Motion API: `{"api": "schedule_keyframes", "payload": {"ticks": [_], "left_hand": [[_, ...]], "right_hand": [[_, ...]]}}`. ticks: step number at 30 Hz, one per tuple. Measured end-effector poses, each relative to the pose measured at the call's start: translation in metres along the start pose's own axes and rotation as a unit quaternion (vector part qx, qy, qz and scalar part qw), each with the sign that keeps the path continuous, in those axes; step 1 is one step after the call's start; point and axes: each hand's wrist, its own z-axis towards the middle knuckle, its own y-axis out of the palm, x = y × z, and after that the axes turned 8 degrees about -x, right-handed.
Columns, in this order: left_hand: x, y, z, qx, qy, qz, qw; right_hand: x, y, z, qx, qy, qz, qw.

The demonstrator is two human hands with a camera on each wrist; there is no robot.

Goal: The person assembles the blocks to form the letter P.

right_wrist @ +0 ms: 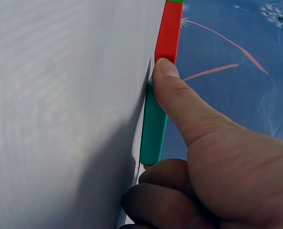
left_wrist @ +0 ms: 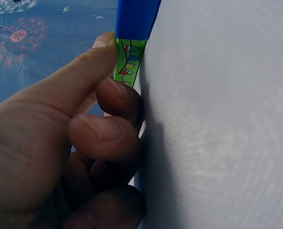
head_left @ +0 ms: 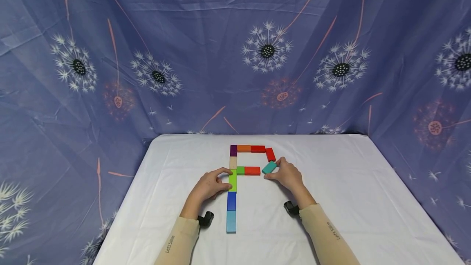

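Note:
Flat coloured blocks form a P-like outline on the white cloth. My left hand (head_left: 208, 185) holds the lime green block (head_left: 233, 180) in the upright column, thumb and index finger at its left side. In the left wrist view, small printed flags show on the lime green block's side (left_wrist: 128, 62). At the outline's right, my right hand (head_left: 289, 176) pinches a teal block (head_left: 270, 167) between thumb and index finger. It lies slanted below the tilted red block (head_left: 270, 154), just right of the lower red block (head_left: 252, 171). The right wrist view shows the thumb along the teal block (right_wrist: 153, 126).
Above the lime green block are a beige block (head_left: 233, 162) and a purple block (head_left: 233, 150); below are a blue block (head_left: 231, 201) and a light blue block (head_left: 231, 221). An orange block (head_left: 244, 148) and a red block (head_left: 258, 149) form the top row. A patterned curtain (head_left: 217, 52) hangs behind.

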Motion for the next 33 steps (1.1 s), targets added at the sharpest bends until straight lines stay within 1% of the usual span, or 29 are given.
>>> {"api": "schedule_keyframes", "payload": {"ticks": [12,24,33], "left_hand": [[-0.002,0.001,0.002,-0.002,0.001,0.006,1.0],[-0.001,0.001,0.002,-0.001,0.004,0.011,0.9999],[-0.001,0.001,0.001,0.001,0.002,0.004,1.0]], "right_hand": [[-0.006,0.001,-0.003,0.01,0.003,-0.004,0.9999],[-0.01,0.002,-0.004,0.011,0.0,-0.015,0.9998],[-0.012,0.003,-0.005,0.012,0.003,-0.013,0.9998]]}}
